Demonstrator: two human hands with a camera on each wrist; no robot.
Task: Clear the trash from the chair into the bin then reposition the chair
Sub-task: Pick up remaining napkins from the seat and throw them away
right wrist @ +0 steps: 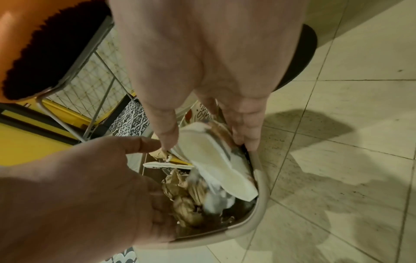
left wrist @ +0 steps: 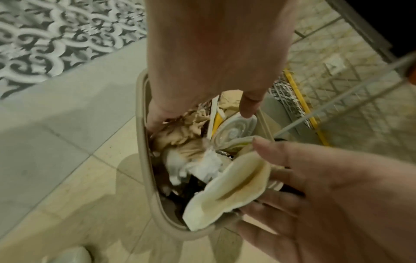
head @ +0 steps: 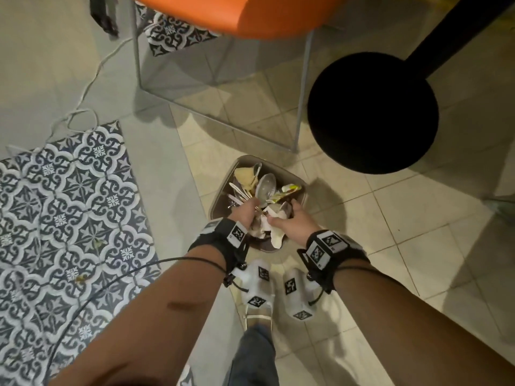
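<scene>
A beige bin (head: 223, 188) stands on the floor at my feet, packed with paper and plastic trash. My left hand (head: 252, 208) reaches into its left side, fingers curled on crumpled brown paper (left wrist: 180, 135). My right hand (head: 284, 215) is over the near right corner. It grips a folded white paper plate (right wrist: 213, 160) between its thumb (right wrist: 166, 135) and fingers (right wrist: 245, 138), with the plate's lower end inside the bin rim (right wrist: 263, 204). The orange chair (head: 250, 15) stands just beyond the bin; only the front of its seat shows, and no trash is visible on it.
The chair's grey metal frame (head: 302, 93) reaches the floor close behind the bin. A black round table base (head: 373, 112) sits to the right. A white cable (head: 83, 93) trails across the floor at left, beside patterned tiles (head: 69, 204). My foot (head: 259, 310) is just short of the bin.
</scene>
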